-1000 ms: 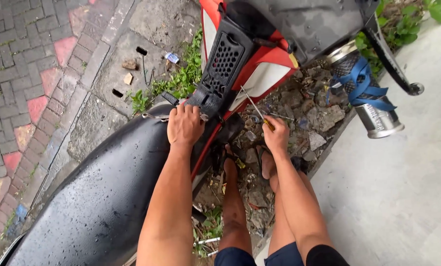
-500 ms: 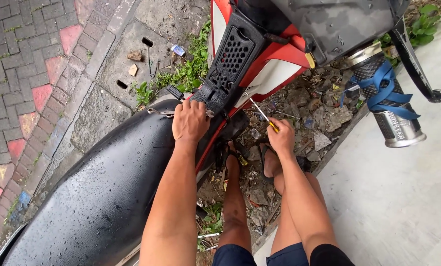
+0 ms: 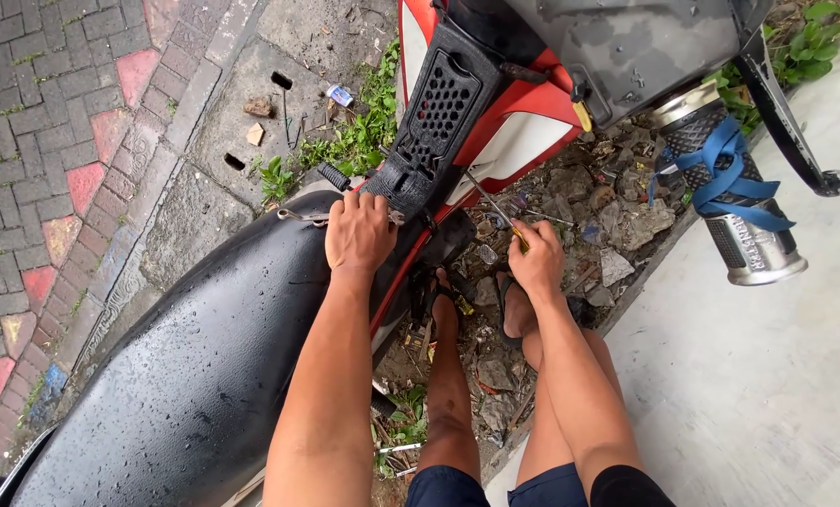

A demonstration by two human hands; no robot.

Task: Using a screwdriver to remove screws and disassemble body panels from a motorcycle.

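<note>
Down low beside the motorbike, a screwdriver (image 3: pixel 497 212) with a thin metal shaft and a yellow-and-dark handle is pinched in the right hand (image 3: pixel 536 258). Its fingers are curled tight round the handle near the thumb, and the shaft runs up and to the left from the grip, its tip reaching the gap under the red and white side panel (image 3: pixel 504 141). That arm comes straight up from the lower right, wrist nearly in line with the forearm.

Left of it, the left hand (image 3: pixel 359 232) lies palm down at the front edge of the wet black seat (image 3: pixel 194 366), fingers bent and pressed against the foot of the black perforated cover (image 3: pixel 436 127). Whether those fingers clasp anything beneath them cannot be told. A small silvery metal piece (image 3: pixel 300 217) sticks out just beside the knuckles on the left. The left forearm stretches along the seat's edge.

Between the two arms, the person's bare legs and sandalled feet (image 3: pixel 443 299) stand on rubble and stones (image 3: pixel 617 221). Further right, a handlebar grip (image 3: pixel 732 202) wrapped with a blue strap hangs over pale concrete (image 3: pixel 777 394). On the far left lies brick paving (image 3: pixel 35 141), with weeds (image 3: pixel 359 141) near the kerb.
</note>
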